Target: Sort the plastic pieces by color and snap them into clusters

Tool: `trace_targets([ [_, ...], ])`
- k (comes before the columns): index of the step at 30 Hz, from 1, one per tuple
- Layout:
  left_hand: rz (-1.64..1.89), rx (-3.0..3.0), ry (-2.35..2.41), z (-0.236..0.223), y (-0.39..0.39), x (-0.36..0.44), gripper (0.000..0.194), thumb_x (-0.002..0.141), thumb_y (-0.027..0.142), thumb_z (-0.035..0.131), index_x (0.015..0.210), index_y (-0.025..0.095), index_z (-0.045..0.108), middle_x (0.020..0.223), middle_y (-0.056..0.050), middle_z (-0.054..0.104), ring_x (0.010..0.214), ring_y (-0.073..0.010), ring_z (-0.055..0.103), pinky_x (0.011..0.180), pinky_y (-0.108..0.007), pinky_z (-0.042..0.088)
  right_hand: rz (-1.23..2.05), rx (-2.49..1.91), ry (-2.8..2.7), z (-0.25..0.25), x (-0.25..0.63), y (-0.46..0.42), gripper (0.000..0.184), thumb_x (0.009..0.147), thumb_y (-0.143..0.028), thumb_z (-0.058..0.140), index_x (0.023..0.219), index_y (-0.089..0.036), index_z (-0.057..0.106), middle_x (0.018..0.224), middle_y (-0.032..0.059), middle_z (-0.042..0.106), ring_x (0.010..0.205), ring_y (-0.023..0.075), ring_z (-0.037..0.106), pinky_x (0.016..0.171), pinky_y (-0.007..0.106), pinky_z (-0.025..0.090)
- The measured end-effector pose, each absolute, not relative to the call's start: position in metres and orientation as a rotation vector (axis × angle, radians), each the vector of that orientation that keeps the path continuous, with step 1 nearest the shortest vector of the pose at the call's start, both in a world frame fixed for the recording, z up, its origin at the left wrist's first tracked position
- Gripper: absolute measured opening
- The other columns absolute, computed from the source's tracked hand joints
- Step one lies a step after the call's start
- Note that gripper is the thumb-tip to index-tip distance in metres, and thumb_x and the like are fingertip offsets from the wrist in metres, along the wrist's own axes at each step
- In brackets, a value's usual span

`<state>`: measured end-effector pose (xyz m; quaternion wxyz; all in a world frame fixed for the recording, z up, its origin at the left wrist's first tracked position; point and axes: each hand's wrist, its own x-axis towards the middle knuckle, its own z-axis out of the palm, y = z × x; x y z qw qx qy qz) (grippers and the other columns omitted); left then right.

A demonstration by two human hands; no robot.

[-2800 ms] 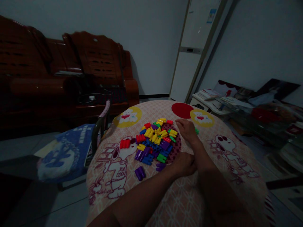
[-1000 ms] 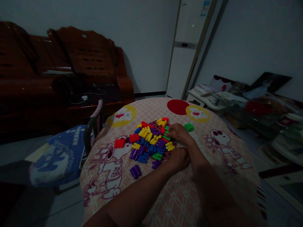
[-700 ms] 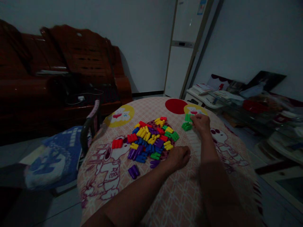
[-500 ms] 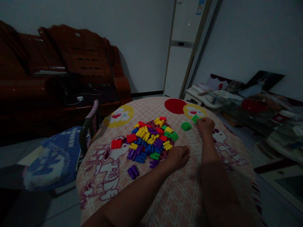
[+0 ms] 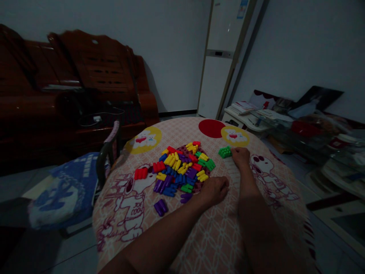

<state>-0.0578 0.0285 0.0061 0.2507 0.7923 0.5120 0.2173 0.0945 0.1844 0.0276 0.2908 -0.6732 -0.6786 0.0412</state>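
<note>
My right hand (image 5: 241, 156) is closed, with its fingertips pinching the right end of a green toy building block cluster (image 5: 225, 152) on the tablecloth. The fingers cover part of the green piece they hold, and I cannot tell whether it is joined to the rest. My left hand (image 5: 216, 189) rests on the cloth with curled fingers, its inside hidden. Just left of it spreads a pile of plastic building blocks (image 5: 179, 169) in yellow, red, blue, purple and green. A purple block (image 5: 161, 207) lies apart in front of the pile, and a red block (image 5: 140, 173) sits at its left.
The round table (image 5: 211, 232) wears a pink patterned cloth with cartoon dogs. To the left stands a chair (image 5: 107, 152) with a blue and white cloth (image 5: 67, 190). A wooden sofa (image 5: 97, 72) is behind. At the right is a cluttered glass-topped table (image 5: 273, 121).
My right hand has moved left and slightly nearer, bringing its green block from beside the green cluster up against it. My left hand and the pile stay where they were.
</note>
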Motion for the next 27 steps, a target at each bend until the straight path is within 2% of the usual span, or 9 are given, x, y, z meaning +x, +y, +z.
trace_targets([
  [4, 0.585, 2.164, 1.395, 0.007, 0.028, -0.058, 0.019, 0.089, 0.028, 0.053, 0.102, 0.019, 0.064, 0.089, -0.005, 0.071, 0.084, -0.0199, 0.064, 0.073, -0.029, 0.045, 0.049, -1.807, -1.842, 0.043, 0.089, 0.175, 0.041, 0.094, -0.038, 0.05, 0.086, -0.01, 0.079, 0.089, 0.0174, 0.076, 0.081, 0.0236, 0.067, 0.073, 0.03, 0.041],
  [7, 0.594, 2.171, 1.393, 0.006, 0.028, -0.058, 0.02, 0.089, 0.028, 0.052, 0.103, 0.019, 0.064, 0.091, -0.005, 0.071, 0.086, -0.0206, 0.065, 0.074, -0.029, 0.045, -0.032, -1.776, -1.871, 0.065, 0.078, 0.167, 0.035, 0.093, -0.036, 0.053, 0.091, -0.012, 0.079, 0.094, 0.0155, 0.077, 0.084, 0.0233, 0.068, 0.074, 0.03, 0.042],
  [11, 0.586, 2.178, 1.389, 0.007, 0.027, -0.059, 0.022, 0.089, 0.027, 0.052, 0.106, 0.019, 0.064, 0.092, -0.006, 0.071, 0.087, -0.0209, 0.065, 0.074, -0.029, 0.045, 0.054, -1.74, -2.152, 0.089, 0.055, 0.155, 0.022, 0.087, -0.033, 0.065, 0.087, -0.016, 0.079, 0.093, 0.0116, 0.077, 0.087, 0.0217, 0.069, 0.074, 0.028, 0.043],
  [14, 0.578, 2.174, 1.393, 0.01, 0.026, -0.059, 0.023, 0.089, 0.027, 0.051, 0.106, 0.018, 0.064, 0.093, -0.006, 0.071, 0.085, -0.0208, 0.065, 0.072, -0.029, 0.045, 0.176, -1.755, -2.445, 0.087, 0.037, 0.146, 0.021, 0.081, -0.037, 0.073, 0.087, -0.018, 0.078, 0.094, 0.0099, 0.077, 0.088, 0.0208, 0.069, 0.071, 0.026, 0.043],
  [18, 0.576, 2.198, 1.416, 0.011, 0.026, -0.059, 0.021, 0.089, 0.027, 0.05, 0.101, 0.017, 0.064, 0.092, -0.008, 0.071, 0.084, -0.0226, 0.066, 0.07, -0.03, 0.044, 0.222, -1.688, -2.751, 0.069, 0.018, 0.138, 0.035, 0.074, -0.043, 0.079, 0.096, -0.015, 0.077, 0.106, 0.0132, 0.075, 0.093, 0.0221, 0.069, 0.069, 0.024, 0.043],
  [20, 0.573, 2.206, 1.411, 0.01, 0.026, -0.059, 0.02, 0.089, 0.026, 0.05, 0.1, 0.017, 0.064, 0.093, -0.008, 0.071, 0.085, -0.023, 0.066, 0.071, -0.031, 0.045, 0.214, -1.633, -2.794, 0.064, 0.013, 0.136, 0.036, 0.074, -0.042, 0.079, 0.097, -0.014, 0.076, 0.109, 0.0142, 0.074, 0.094, 0.0221, 0.068, 0.069, 0.024, 0.042],
  [23, 0.565, 2.197, 1.411, 0.01, 0.026, -0.059, 0.02, 0.089, 0.026, 0.05, 0.101, 0.017, 0.064, 0.093, -0.008, 0.071, 0.086, -0.0226, 0.066, 0.072, -0.03, 0.045, 0.27, -1.605, -2.715, 0.066, 0.014, 0.138, 0.027, 0.073, -0.033, 0.079, 0.09, -0.013, 0.074, 0.098, 0.0119, 0.075, 0.086, 0.0197, 0.067, 0.064, 0.023, 0.039],
  [27, 0.564, 2.181, 1.387, 0.012, 0.026, -0.059, 0.021, 0.09, 0.028, 0.051, 0.105, 0.018, 0.063, 0.092, -0.007, 0.071, 0.086, -0.0215, 0.065, 0.073, -0.03, 0.046, 0.394, -1.598, -2.393, 0.08, 0.034, 0.146, 0.009, 0.07, -0.019, 0.073, 0.077, -0.014, 0.07, 0.07, 0.0024, 0.069, 0.068, 0.0147, 0.061, 0.058, 0.022, 0.035],
])
